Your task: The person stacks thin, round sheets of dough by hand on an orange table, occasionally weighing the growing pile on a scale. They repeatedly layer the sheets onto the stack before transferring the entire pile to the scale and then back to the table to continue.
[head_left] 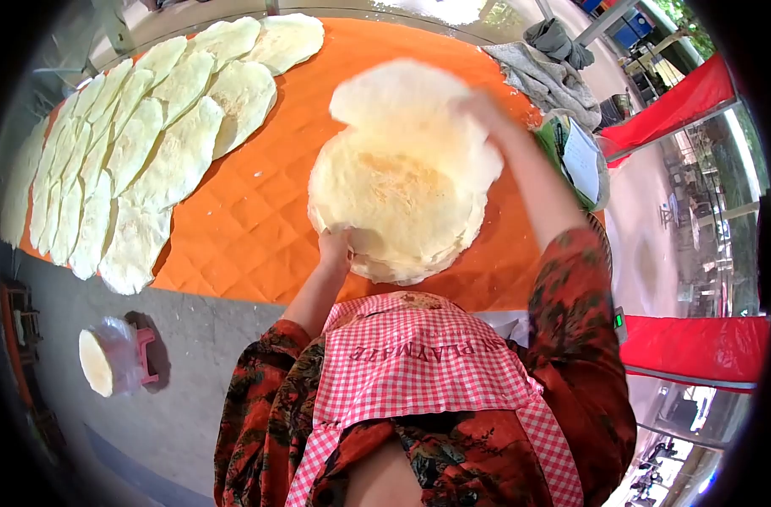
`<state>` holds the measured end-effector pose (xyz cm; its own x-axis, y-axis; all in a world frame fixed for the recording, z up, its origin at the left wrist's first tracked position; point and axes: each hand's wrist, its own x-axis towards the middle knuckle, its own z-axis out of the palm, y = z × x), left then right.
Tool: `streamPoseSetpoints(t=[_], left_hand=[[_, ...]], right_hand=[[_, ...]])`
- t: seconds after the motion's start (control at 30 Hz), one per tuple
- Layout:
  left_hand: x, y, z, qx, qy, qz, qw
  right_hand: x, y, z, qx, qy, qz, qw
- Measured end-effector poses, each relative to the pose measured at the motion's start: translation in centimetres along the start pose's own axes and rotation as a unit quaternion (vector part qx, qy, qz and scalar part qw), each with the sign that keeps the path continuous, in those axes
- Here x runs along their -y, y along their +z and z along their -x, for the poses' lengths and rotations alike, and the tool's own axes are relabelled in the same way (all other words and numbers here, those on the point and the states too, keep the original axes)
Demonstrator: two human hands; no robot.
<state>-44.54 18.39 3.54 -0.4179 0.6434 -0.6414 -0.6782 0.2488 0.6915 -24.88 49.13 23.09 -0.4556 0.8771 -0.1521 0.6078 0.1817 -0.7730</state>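
Note:
A stack of thin round pale flatbreads (394,203) lies on the orange cloth in front of me. My left hand (338,245) is closed on the stack's near-left edge, its thumb on top. Above the far part of the stack, a single flatbread sheet (398,95) is lifted and partly blurred. At that sheet's right edge is my right hand (480,111), smeared by motion; its fingers appear closed on the sheet, though their tips are hard to make out.
Overlapping flatbreads (179,139) cover the left of the orange-covered table (250,228). At the right edge lie a grey towel (544,80) and a white paper (580,160) with a pen. A plastic-wrapped flatbread stack (107,359) sits on a pink stool (146,355) below left.

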Motion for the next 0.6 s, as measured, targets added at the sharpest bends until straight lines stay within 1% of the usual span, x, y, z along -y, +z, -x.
streamPoseSetpoints(t=[0.03,0.07,0.1,0.13,0.17,0.23,0.27,0.3,0.33,0.37,0.4,0.43,0.47,0.57,0.6], left_hand=[[0.3,0.0,-0.3,0.001,0.002,0.021,1.0],[0.8,-0.2,-0.8,0.002,0.004,0.043,0.999],[1.1,-0.3,-1.1,0.003,0.005,0.065,0.998],[0.5,-0.2,-0.5,0.011,-0.003,0.063,0.998],[-0.7,0.1,0.9,0.02,-0.012,0.06,0.998],[-2.1,0.4,2.1,0.045,-0.03,0.05,0.997],[-2.3,0.4,2.2,0.06,-0.037,0.044,0.997],[-2.5,0.2,2.3,0.073,-0.044,0.039,0.996],[-2.6,0.1,2.5,0.082,-0.039,0.047,0.995],[-2.6,0.2,2.7,0.091,-0.033,0.055,0.994],[-2.6,0.2,2.8,0.1,-0.029,0.061,0.993],[-2.6,0.0,2.8,0.101,-0.03,0.056,0.993],[-2.5,0.0,2.8,0.103,-0.033,0.05,0.993],[-2.7,0.3,3.1,0.085,-0.037,0.056,0.994],[-2.7,0.5,3.2,0.076,-0.037,0.061,0.995]], right_hand=[[2.4,-3.1,-1.0,-0.013,-0.057,-0.002,0.998],[2.3,-6.7,-4.7,-0.012,-0.121,0.188,0.975],[7.2,-7.2,-2.4,-0.03,-0.181,0.188,0.965],[10.3,-7.2,-0.7,-0.023,-0.197,0.246,0.949],[12.1,-6.5,1.0,-0.015,-0.21,0.304,0.929],[13.8,-2.7,5.9,-0.004,-0.229,0.334,0.914],[13.0,-0.3,7.5,0.008,-0.226,0.345,0.911],[10.8,2.7,8.8,0.021,-0.224,0.356,0.907],[7.0,5.9,10.0,-0.021,-0.278,0.383,0.881],[4.5,9.2,11.8,-0.026,-0.238,0.352,0.905],[2.7,11.8,13.4,-0.008,-0.218,0.328,0.919],[-0.2,14.4,14.3,0.012,-0.225,0.303,0.926],[-3.9,16.9,14.9,0.004,-0.244,0.302,0.921],[-4.8,19.1,17.1,0.023,-0.22,0.284,0.933],[-3.5,19.0,17.6,-0.002,-0.235,0.27,0.934]])
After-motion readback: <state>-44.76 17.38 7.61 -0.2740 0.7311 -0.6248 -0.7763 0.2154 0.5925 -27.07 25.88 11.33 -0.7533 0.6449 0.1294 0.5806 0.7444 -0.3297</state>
